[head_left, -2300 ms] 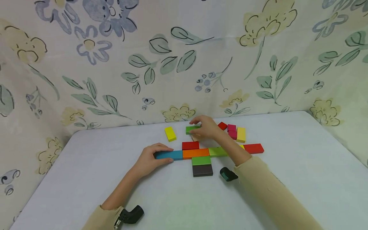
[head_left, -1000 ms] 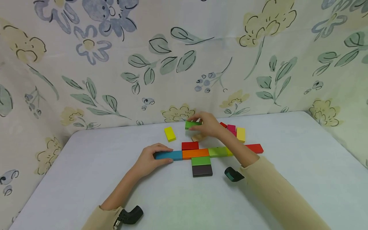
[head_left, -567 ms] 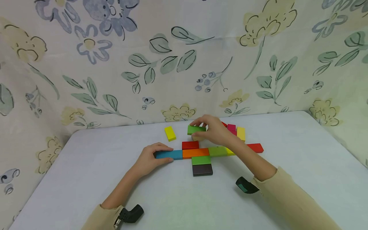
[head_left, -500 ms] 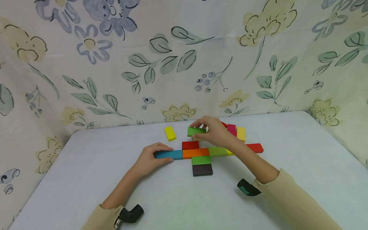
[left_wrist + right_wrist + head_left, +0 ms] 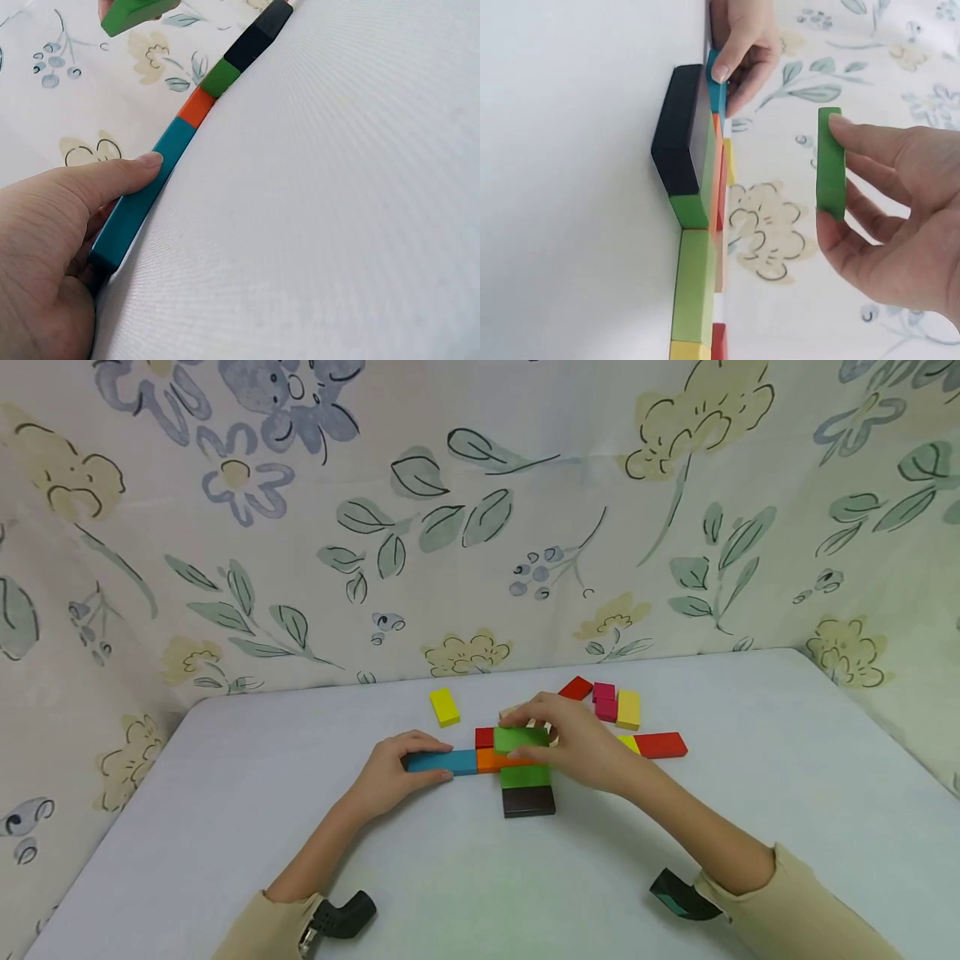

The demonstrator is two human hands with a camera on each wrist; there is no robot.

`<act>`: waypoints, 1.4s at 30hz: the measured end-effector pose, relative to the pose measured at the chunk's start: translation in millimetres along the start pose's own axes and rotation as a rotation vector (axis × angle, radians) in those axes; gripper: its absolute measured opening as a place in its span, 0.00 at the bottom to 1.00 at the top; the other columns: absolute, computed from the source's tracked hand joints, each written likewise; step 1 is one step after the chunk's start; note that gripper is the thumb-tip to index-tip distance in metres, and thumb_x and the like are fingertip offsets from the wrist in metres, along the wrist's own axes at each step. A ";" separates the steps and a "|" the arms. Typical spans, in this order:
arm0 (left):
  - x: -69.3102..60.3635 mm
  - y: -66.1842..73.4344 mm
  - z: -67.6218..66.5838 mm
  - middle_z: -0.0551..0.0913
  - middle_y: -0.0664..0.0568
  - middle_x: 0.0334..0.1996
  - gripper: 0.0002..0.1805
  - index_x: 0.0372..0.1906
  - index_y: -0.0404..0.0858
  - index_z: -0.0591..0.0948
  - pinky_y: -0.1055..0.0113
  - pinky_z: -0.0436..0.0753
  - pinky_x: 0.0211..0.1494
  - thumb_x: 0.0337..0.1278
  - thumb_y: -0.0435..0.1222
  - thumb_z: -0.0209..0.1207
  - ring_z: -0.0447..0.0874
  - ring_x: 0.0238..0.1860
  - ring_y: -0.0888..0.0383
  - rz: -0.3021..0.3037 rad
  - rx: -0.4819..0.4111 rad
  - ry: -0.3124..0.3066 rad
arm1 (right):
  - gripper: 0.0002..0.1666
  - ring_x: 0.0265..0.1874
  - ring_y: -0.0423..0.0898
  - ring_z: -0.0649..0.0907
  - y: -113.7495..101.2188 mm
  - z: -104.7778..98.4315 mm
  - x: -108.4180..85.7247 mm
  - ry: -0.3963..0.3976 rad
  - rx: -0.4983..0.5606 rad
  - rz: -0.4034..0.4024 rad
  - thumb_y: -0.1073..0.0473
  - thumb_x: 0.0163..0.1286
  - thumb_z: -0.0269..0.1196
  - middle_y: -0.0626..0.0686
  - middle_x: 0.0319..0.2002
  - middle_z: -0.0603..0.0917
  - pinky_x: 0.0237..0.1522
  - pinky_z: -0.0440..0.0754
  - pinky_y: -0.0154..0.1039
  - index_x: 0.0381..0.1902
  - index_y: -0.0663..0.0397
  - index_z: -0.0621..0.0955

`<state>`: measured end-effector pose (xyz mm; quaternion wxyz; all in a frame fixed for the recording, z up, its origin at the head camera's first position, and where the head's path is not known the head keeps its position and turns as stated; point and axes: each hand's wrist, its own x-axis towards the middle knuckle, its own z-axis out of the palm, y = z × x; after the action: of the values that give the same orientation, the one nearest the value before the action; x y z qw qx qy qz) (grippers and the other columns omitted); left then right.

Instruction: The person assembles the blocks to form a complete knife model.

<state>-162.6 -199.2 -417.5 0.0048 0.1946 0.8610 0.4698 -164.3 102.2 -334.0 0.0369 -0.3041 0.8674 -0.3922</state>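
Note:
My left hand (image 5: 386, 777) grips the left end of a blue block (image 5: 447, 762), thumb on the near side and fingers on the far side. My right hand (image 5: 585, 745) pinches a green block (image 5: 517, 740) between thumb and fingertips. In the right wrist view, this green block hangs in the air, apart from the row. In the head view it overlaps the orange block (image 5: 487, 761) joined to the blue one. Nearer me lie another green block (image 5: 525, 777) and a dark block (image 5: 528, 802). A light green block (image 5: 694, 285) continues the row, mostly behind my right hand in the head view.
A red block (image 5: 661, 745) ends the row at right, after a yellow one (image 5: 628, 743). A small red block (image 5: 484, 737) touches the row's far side. Behind lie a loose yellow block (image 5: 445, 707), red block (image 5: 576, 688), crimson blocks (image 5: 605, 709) and pale yellow block (image 5: 628, 709).
My right hand has lifted the green block from the back of the table and brought it forward, over the row. The left hand stays on the blue block.

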 end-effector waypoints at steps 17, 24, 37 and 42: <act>0.1 0.4 1.9 0.89 0.52 0.51 0.18 0.54 0.41 0.91 0.61 0.80 0.60 0.59 0.36 0.76 0.81 0.55 0.52 -0.041 0.012 0.000 | 0.19 0.44 0.42 0.80 -1.8 15.2 -41.3 -0.111 0.021 0.013 0.54 0.65 0.77 0.43 0.45 0.86 0.42 0.85 0.33 0.53 0.50 0.87; -0.2 2.2 1.7 0.89 0.51 0.51 0.18 0.54 0.41 0.91 0.62 0.81 0.61 0.59 0.36 0.75 0.82 0.55 0.52 -0.039 0.014 0.000 | 0.18 0.42 0.39 0.79 5.2 24.7 -47.9 -0.164 0.025 0.019 0.54 0.65 0.78 0.39 0.42 0.84 0.43 0.84 0.32 0.51 0.47 0.88; 0.2 1.4 1.1 0.89 0.51 0.51 0.18 0.55 0.41 0.91 0.63 0.81 0.61 0.59 0.36 0.75 0.82 0.55 0.52 -0.032 0.016 0.001 | 0.17 0.42 0.38 0.78 9.8 31.8 -47.0 -0.196 0.035 -0.006 0.54 0.62 0.80 0.39 0.41 0.84 0.42 0.82 0.32 0.48 0.47 0.89; 0.1 1.5 1.0 0.89 0.51 0.50 0.18 0.55 0.41 0.91 0.65 0.81 0.59 0.59 0.36 0.75 0.82 0.54 0.52 -0.027 0.016 0.000 | 0.17 0.44 0.38 0.78 13.5 35.8 -46.9 -0.199 0.034 0.001 0.55 0.62 0.80 0.40 0.42 0.85 0.44 0.83 0.32 0.47 0.46 0.89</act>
<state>-162.0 -197.7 -416.9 0.0096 0.1831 0.8673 0.4629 -122.1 111.7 -376.4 0.1283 -0.3405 0.8528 -0.3746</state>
